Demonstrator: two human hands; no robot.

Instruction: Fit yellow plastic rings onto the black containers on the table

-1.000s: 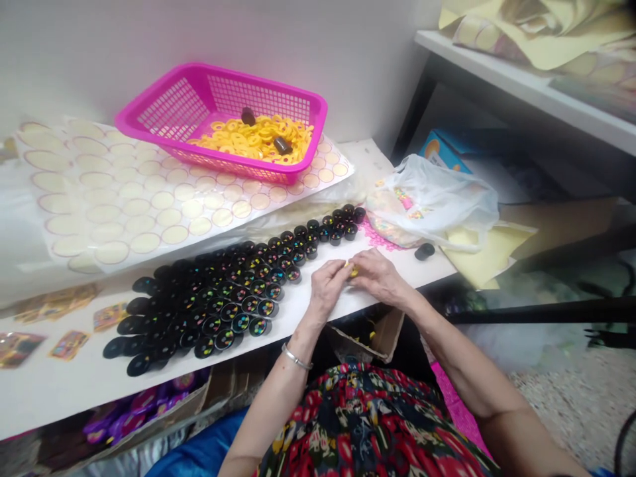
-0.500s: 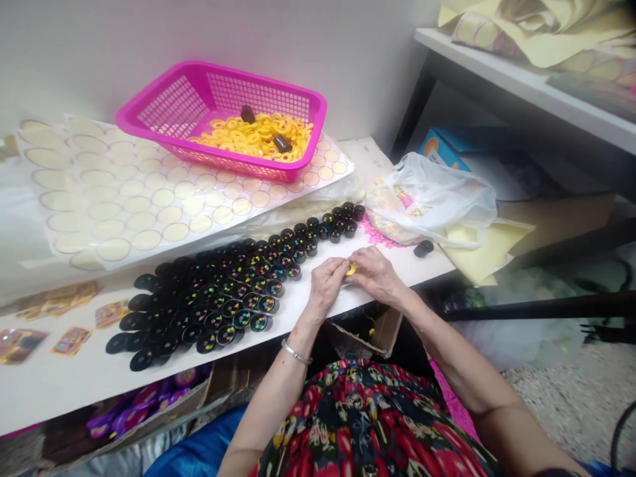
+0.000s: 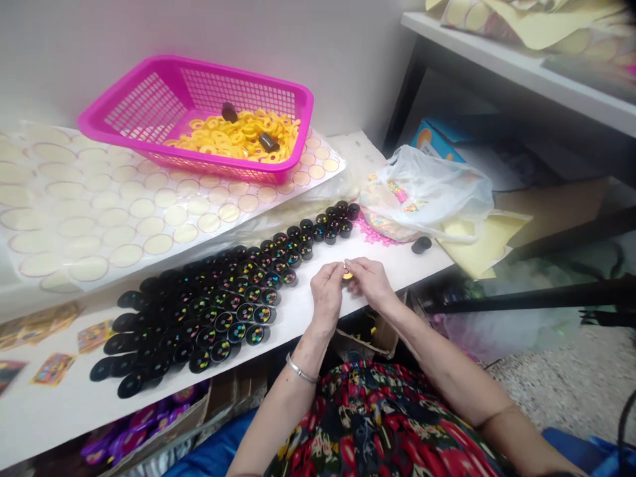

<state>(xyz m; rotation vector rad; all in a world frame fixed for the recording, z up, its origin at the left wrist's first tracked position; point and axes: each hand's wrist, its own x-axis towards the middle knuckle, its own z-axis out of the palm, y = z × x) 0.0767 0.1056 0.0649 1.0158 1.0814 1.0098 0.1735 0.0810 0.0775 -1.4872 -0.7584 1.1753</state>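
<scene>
Both hands meet over the white table near its front edge. Between their fingertips is a small yellow ring (image 3: 347, 273) with a dark centre. My left hand (image 3: 326, 289) pinches its left side, and my right hand (image 3: 368, 281) grips it from the right. Left of the hands stand many black cups (image 3: 223, 321) in close rows, with small coloured pieces inside. Beyond the hands, small pink pieces (image 3: 375, 233) lie spread beside a white plastic bag (image 3: 437, 189). One black cup (image 3: 421, 245) lies apart on the right.
A pink basket (image 3: 199, 156) of yellow rings rests on a sheet of round stickers (image 3: 159, 245) at the back. Printed cards (image 3: 54, 369) lie at left. Under the table edge is an open cardboard box (image 3: 385, 338). A shelf (image 3: 477, 50) juts in at upper right.
My hands have shifted slightly around the yellow ring, which now faces up more between the fingertips. The camera view has turned a little, moving the table's contents leftward.
</scene>
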